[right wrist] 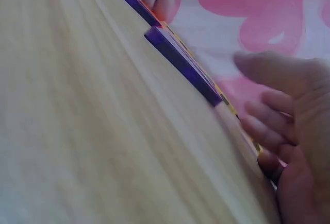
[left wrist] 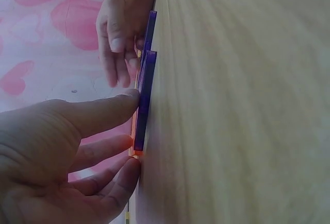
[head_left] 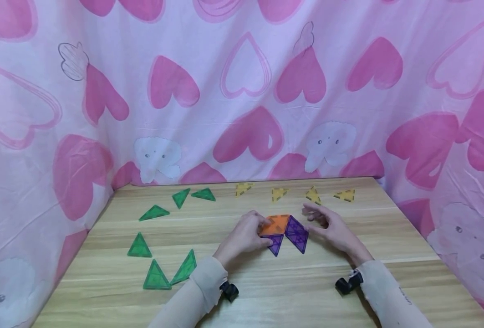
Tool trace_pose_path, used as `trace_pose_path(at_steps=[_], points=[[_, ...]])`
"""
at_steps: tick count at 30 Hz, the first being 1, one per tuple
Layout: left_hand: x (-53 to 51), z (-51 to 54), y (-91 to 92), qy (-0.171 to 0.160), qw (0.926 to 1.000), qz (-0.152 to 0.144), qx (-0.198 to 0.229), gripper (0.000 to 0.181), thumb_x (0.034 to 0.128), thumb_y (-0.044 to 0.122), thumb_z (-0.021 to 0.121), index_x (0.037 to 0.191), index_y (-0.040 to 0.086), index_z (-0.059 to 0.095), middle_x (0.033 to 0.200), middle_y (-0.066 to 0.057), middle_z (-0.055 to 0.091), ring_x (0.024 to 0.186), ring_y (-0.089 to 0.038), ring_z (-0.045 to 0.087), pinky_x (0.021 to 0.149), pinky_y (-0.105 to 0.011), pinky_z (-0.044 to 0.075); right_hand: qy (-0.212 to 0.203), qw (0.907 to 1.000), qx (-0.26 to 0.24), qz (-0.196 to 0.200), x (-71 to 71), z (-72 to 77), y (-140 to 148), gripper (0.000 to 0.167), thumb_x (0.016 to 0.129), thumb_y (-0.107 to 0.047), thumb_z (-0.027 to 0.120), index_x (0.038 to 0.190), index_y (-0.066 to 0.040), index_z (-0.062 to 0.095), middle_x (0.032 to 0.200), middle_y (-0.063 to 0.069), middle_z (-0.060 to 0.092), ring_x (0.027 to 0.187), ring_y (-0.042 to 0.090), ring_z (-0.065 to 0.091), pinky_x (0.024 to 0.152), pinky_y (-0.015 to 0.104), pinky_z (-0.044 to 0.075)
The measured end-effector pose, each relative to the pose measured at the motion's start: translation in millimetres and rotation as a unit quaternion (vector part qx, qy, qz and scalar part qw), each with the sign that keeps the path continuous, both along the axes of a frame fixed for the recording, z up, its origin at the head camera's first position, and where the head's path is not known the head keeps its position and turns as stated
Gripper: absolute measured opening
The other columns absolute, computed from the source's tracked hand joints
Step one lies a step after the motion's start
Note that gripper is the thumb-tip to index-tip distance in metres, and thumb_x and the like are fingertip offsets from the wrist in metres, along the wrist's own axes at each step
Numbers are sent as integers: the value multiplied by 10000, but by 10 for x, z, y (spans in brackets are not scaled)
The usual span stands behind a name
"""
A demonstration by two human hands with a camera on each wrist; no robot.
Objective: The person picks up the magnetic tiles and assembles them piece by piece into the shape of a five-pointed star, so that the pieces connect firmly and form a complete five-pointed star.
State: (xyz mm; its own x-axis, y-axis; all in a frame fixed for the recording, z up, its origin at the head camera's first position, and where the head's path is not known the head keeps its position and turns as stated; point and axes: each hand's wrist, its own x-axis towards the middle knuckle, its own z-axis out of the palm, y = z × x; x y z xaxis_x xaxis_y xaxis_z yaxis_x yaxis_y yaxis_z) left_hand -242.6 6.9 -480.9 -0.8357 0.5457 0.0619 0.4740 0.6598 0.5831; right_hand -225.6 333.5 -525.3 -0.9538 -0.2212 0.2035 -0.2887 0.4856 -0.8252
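Observation:
On the wooden table lie flat, see-through triangular tiles. At the middle an orange section (head_left: 280,223) of tiles meets a purple triangle (head_left: 278,247) on its near side and a pair of purple tiles (head_left: 297,235) on its right. My left hand (head_left: 247,234) touches this group: the thumb (left wrist: 111,112) rests on purple, while fingertips lie on the orange and at its edge. Beside the purple pair, my right hand (head_left: 335,230) hovers with loosely bent fingers and nothing in them. In the right wrist view, the right thumb (right wrist: 273,69) stands apart from the purple tile (right wrist: 183,64).
Several green triangles (head_left: 140,246) are spread over the left side of the table. A row of yellow triangles (head_left: 280,194) runs along the back edge. Behind the wooden table (head_left: 291,300) hangs a pink heart-patterned cloth (head_left: 246,136), which also covers both sides.

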Motion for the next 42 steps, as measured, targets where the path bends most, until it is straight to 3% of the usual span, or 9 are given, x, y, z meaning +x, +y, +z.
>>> trace_pose_path(at_steps=[6, 12, 18, 26, 28, 31, 34, 37, 42], points=[[9, 24, -18, -29, 9999, -11, 107, 498, 870, 237, 996, 1304, 66, 821, 1232, -65, 714, 1093, -213, 636, 982, -356, 549, 385, 9930, -989, -518, -23, -13, 157, 643, 1068, -124, 769, 1621, 35, 483, 1512, 302, 619, 1303, 294, 675, 1020, 151, 539], [-7, 33, -82, -97, 9999, -9, 94, 488, 854, 213, 1005, 1287, 70, 830, 1222, -63, 723, 1103, -219, 651, 982, -355, 555, 603, 9805, -1449, -1180, -67, -14, 362, 672, 1080, -117, 752, 1642, 57, 427, 1510, 301, 611, 1259, 126, 689, 1040, 115, 518], [-33, 68, -164, -204, 9997, 12, 103, 488, 838, 181, 1012, 1280, 77, 833, 1205, -70, 722, 1114, -232, 669, 979, -365, 565, 629, 9701, -1435, -1852, -142, -8, 585, 715, 1079, -173, 767, 1665, 33, 413, 1562, 278, 585, 1284, 98, 647, 1041, 85, 489], [-42, 89, -246, -468, 9988, 128, 66, 482, 818, 160, 1025, 1257, 87, 840, 1175, -53, 721, 1084, -212, 679, 964, -365, 588, 404, 9614, -817, -2598, -159, 3, 903, 836, 1088, -342, 754, 1737, -37, 325, 1707, 267, 453, 1490, 362, 519, 1053, 57, 445], [-42, 94, -259, -512, 9986, 122, 109, 477, 815, 152, 1026, 1248, 78, 840, 1182, -56, 731, 1094, -218, 687, 977, -380, 593, 346, 9613, -656, -2653, -165, 8, 970, 857, 1078, -368, 765, 1742, -54, 324, 1723, 256, 436, 1519, 427, 500, 1129, 129, 461], [-37, 109, -271, -624, 9977, 155, 225, 471, 810, 126, 1024, 1238, 62, 837, 1188, -73, 739, 1103, -238, 694, 993, -412, 598, 255, 9626, -329, -2675, -177, 15, 1038, 920, 1055, -440, 785, 1753, -77, 308, 1735, 244, 423, 1536, 487, 474, 1259, 377, 446], [-37, 126, -278, -691, 9971, 181, 272, 469, 807, 112, 1023, 1233, 50, 835, 1189, -82, 746, 1105, -248, 695, 1000, -430, 601, 199, 9648, -85, -2621, -209, 6, 1068, 965, 1035, -474, 802, 1753, -69, 300, 1726, 260, 430, 1535, 512, 461, 1265, 619, 390], [-40, 133, -275, -709, 9970, 171, 256, 467, 808, 111, 1022, 1231, 47, 834, 1197, -82, 762, 1110, -250, 698, 1008, -436, 600, 229, 9666, 235, -2543, -240, -7, 1074, 956, 1036, -462, 804, 1730, -12, 325, 1687, 310, 459, 1512, 537, 471, 1234, 687, 380], [-35, 133, -246, -707, 9971, 127, 246, 465, 809, 109, 1021, 1231, 48, 835, 1200, -78, 783, 1109, -250, 704, 1013, -437, 601, 382, 9649, 854, -2456, -240, -23, 1074, 847, 1056, -379, 788, 1660, 76, 408, 1622, 359, 499, 1484, 558, 494, 1220, 694, 390]])
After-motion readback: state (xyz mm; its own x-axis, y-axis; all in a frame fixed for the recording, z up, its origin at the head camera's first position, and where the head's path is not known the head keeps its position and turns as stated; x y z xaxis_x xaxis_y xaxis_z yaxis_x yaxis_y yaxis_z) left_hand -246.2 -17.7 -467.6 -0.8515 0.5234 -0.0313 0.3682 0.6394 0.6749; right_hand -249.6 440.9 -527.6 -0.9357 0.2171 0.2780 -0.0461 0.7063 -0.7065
